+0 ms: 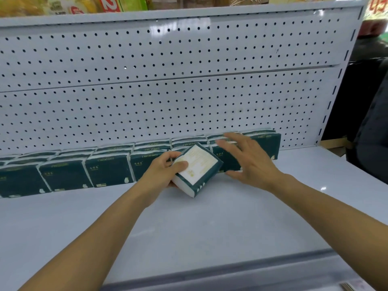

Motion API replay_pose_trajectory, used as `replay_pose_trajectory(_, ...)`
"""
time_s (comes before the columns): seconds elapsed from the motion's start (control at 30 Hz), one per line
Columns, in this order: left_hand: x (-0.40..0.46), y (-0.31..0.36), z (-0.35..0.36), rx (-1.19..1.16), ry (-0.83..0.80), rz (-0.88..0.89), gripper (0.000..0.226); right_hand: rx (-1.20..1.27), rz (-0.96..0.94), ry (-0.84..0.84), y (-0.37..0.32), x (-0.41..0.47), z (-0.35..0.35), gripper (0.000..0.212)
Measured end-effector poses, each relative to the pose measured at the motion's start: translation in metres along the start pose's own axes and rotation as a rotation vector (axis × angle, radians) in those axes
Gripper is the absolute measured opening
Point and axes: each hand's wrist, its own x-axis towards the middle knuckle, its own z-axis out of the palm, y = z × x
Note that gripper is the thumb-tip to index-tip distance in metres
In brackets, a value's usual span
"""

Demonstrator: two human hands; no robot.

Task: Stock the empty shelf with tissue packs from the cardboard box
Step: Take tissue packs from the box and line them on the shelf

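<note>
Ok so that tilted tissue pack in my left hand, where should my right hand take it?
Probably by the free right edge of the tissue pack, coming from the right. The left hand covers its left end, and the open right hand is already beside that edge.

Head view, downward, close over shelf point(189, 227)

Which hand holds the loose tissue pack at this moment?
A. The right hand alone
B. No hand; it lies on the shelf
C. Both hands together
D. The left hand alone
D: the left hand grips the tilted tissue pack with its thumb on the white face, while the right hand hovers beside it with fingers spread and does not hold it.
</note>
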Motion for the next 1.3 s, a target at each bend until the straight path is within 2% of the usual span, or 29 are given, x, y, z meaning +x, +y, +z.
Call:
replay_pose_trajectory(0.07,-0.001,0.006,0.007,-0.092,-0.014,-0.056,0.027,0.039,-0.117,0.007,-0.014,-0.004,-0.008,0.077)
replay_pose_trajectory(0.13,-0.004,0.011,0.015,-0.144,-0.054,-0.094,0.027,0.125,-0.12,0.08,-0.026,-0.008,-0.014,0.052)
replay_pose_trajectory(0.2,-0.007,0.013,0.018,-0.159,-0.073,-0.126,0.043,0.34,0.039,0.099,-0.037,-0.012,-0.024,0.032)
replay_pose_trajectory(0.27,-0.007,0.011,0.018,-0.13,-0.069,-0.122,0.065,0.66,0.334,0.043,-0.046,-0.015,-0.036,0.021)
replay_pose_trajectory(0.33,-0.006,0.007,0.02,-0.085,-0.064,-0.087,0.073,0.998,0.593,0.01,-0.048,-0.017,-0.044,0.014)
replay_pose_trajectory(0.43,-0.012,0.006,0.03,-0.035,-0.121,-0.036,0.071,1.242,0.779,-0.004,-0.046,-0.023,-0.05,0.014)
replay_pose_trajectory(0.57,-0.02,0.008,0.048,0.011,-0.24,0.055,0.042,1.423,0.882,-0.017,-0.046,-0.032,-0.054,0.019)
replay_pose_trajectory(0.63,-0.021,0.011,0.057,-0.001,-0.207,0.092,0.037,1.333,0.866,-0.033,-0.044,-0.038,-0.053,0.029)
replay_pose_trajectory(0.7,-0.018,0.014,0.067,0.093,-0.118,0.158,0.032,0.972,0.788,0.021,-0.038,-0.048,-0.053,0.062)
replay_pose_trajectory(0.77,-0.013,0.015,0.078,0.286,-0.067,0.263,0.027,0.547,0.557,0.123,-0.026,-0.058,-0.06,0.09)
replay_pose_trajectory(0.83,-0.008,0.014,0.094,0.454,-0.103,0.35,0.029,0.169,0.223,0.101,-0.008,-0.067,-0.065,0.094)
replay_pose_trajectory(0.9,-0.006,0.011,0.114,0.55,-0.174,0.408,0.033,-0.007,0.046,-0.003,0.006,-0.077,-0.066,0.079)
replay_pose_trajectory(0.97,-0.001,0.009,0.132,0.583,-0.2,0.432,0.033,0.0,0.066,-0.017,0.016,-0.088,-0.062,0.063)
replay_pose_trajectory(1.07,0.012,0.008,0.14,0.597,-0.15,0.48,0.031,-0.017,0.179,0.006,0.034,-0.1,-0.06,0.053)
replay_pose_trajectory(1.2,0.039,0.006,0.119,0.937,0.187,0.677,0.05,-0.091,0.289,-0.009,0.064,-0.096,-0.05,0.048)
replay_pose_trajectory(1.3,0.067,0.0,0.102,1.188,0.165,0.637,0.068,-0.083,0.394,-0.015,0.085,-0.087,-0.035,0.047)
